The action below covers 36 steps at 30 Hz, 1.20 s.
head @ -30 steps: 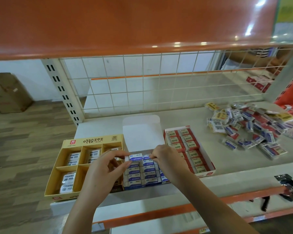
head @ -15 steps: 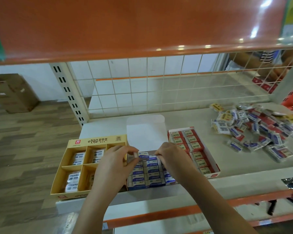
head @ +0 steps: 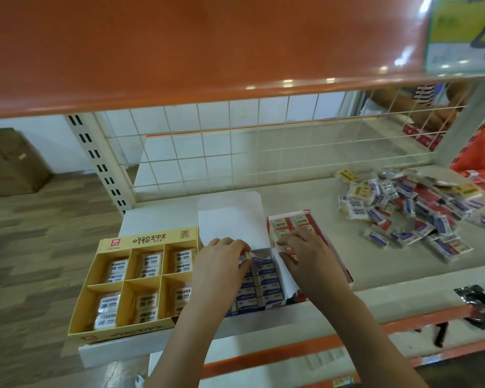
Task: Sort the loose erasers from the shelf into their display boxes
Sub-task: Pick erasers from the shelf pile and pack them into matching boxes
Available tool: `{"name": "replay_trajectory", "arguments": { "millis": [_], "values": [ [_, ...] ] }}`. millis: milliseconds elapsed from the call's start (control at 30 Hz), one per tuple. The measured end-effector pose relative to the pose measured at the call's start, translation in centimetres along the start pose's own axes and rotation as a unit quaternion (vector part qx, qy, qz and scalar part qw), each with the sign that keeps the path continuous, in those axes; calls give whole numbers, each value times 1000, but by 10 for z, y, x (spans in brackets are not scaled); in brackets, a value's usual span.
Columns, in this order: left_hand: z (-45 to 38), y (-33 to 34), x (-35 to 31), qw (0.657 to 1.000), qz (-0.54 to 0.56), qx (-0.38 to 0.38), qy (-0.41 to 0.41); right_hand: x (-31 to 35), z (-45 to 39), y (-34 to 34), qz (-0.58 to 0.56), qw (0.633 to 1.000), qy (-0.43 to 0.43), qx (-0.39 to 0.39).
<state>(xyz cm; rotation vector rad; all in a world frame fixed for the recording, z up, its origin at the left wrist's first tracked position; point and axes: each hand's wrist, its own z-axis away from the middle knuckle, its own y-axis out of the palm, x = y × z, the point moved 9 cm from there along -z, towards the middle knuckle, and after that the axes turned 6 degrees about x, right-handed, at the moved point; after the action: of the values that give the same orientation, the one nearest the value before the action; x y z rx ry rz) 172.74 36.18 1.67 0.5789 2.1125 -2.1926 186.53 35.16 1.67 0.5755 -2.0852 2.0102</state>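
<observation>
Shelf [head: 305, 200]: boxes [head: 129, 287], loose erasers [head: 409, 208]

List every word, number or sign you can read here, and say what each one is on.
"2B": the yellow box, on its back panel's badge.
"2B": the white erasers in the yellow box.
"2B": the erasers in the red box.
"4", partly cut off: the yellow sign at top right.
Chinese characters on the yellow box's back panel: visible, not legible to me.
Print on the blue erasers and the loose pile: too blurred.
</observation>
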Motion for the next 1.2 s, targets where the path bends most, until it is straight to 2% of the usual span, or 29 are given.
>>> {"name": "replay_trajectory", "arguments": {
  "millis": [333,500,833,1067,1200],
  "values": [
    [-2,13,-5,1000,-8,-9,8,-9,5,8,-43,998,25,24],
    [-5,26,-9,1000,-17,14,14,-8,6,11,-63,998,14,6],
    [-6,24,-18,999,-33,12,35,-10,6,14,-67,998,3,0],
    [-6,15,-19,999,-18,-13,39,-11,8,8,-63,998,-19,-13],
    [-7,-1,-30,997,0,-34,62,-21,9,-11,-61,997,-15,-52]
  ]
}}
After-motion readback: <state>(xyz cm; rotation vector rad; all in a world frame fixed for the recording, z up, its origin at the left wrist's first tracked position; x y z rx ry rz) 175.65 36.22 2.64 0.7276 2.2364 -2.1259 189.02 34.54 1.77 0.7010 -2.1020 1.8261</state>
